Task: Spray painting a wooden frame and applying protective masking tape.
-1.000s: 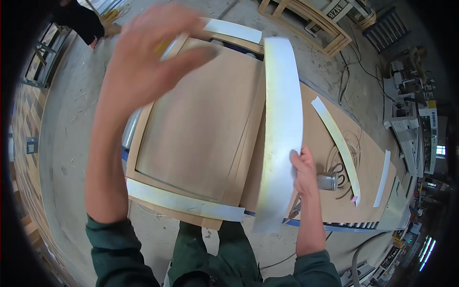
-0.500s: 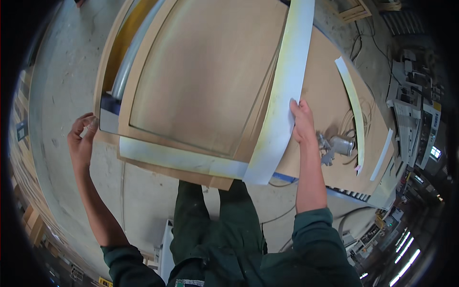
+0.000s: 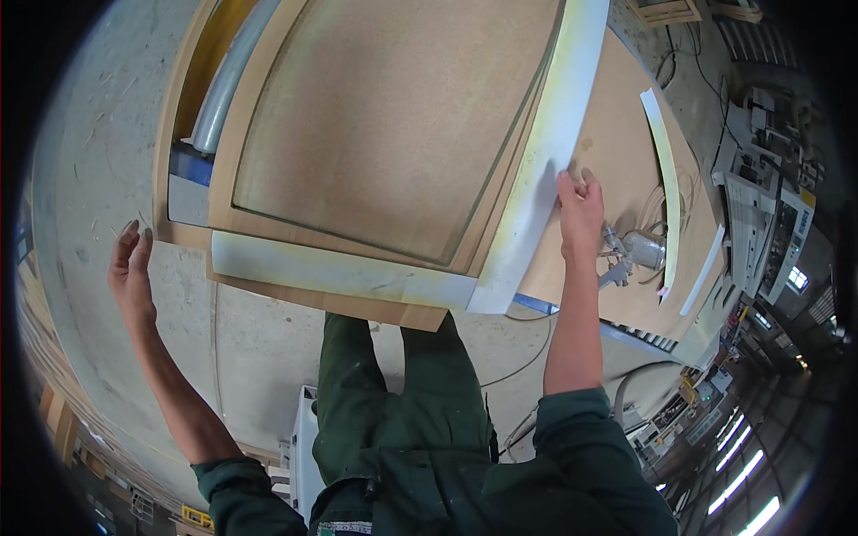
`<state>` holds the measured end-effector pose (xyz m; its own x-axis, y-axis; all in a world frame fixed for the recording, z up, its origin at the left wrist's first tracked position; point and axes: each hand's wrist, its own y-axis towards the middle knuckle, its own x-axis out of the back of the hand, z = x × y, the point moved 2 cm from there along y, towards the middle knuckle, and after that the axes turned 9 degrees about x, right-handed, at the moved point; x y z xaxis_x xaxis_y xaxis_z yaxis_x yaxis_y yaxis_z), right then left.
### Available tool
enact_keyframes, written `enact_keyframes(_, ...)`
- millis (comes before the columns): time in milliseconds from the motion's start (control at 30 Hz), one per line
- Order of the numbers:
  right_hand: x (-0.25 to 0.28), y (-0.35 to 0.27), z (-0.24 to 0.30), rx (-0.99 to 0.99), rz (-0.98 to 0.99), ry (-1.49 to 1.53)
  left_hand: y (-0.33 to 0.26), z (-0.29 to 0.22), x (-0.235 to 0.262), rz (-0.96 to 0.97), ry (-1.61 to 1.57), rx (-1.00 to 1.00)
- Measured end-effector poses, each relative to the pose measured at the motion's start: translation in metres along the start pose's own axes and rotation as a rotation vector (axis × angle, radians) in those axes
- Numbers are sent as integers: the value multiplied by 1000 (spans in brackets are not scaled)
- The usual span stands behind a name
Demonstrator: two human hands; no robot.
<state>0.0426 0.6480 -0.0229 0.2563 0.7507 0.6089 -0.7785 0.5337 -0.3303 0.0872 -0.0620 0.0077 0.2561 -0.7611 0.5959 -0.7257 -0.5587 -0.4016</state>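
Note:
My left hand [image 3: 132, 272] is raised just off the near left corner of a wooden frame [image 3: 183, 234], fingers parted and holding nothing. My right hand [image 3: 581, 213] is at the right edge of a long pale strip with yellowish edges [image 3: 534, 165], its fingers loosely bent and apart; whether the thumb touches the strip I cannot tell. That strip lies along the right side of a second wooden frame [image 3: 234, 170] with a flat panel [image 3: 384, 125] inside it. A shorter pale strip [image 3: 340, 272] runs along its near side, its right end meeting the long one.
A metal spray gun [image 3: 639, 250] lies on a brown board [image 3: 599, 161] at right, beside a coiled hose [image 3: 684, 201]. Two narrow pale strips [image 3: 666, 170] [image 3: 703, 271] are farther right. A grey tube [image 3: 228, 85] shows through the left frame. Machines [image 3: 764, 214] stand beyond.
My left hand has come away from the frame's corner to the left. My right hand has loosened from the long strip's edge. The whole view has shifted slightly.

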Motion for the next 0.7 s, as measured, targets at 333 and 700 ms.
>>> enact_keyframes(333, 8, -225, -90, -502, -251, 253, 85, 38, 33, -122, -234, 518)
enact_keyframes(700, -58, -297, -49, -829, 5, 491, 73, 58, -21, 259, -680, 856)
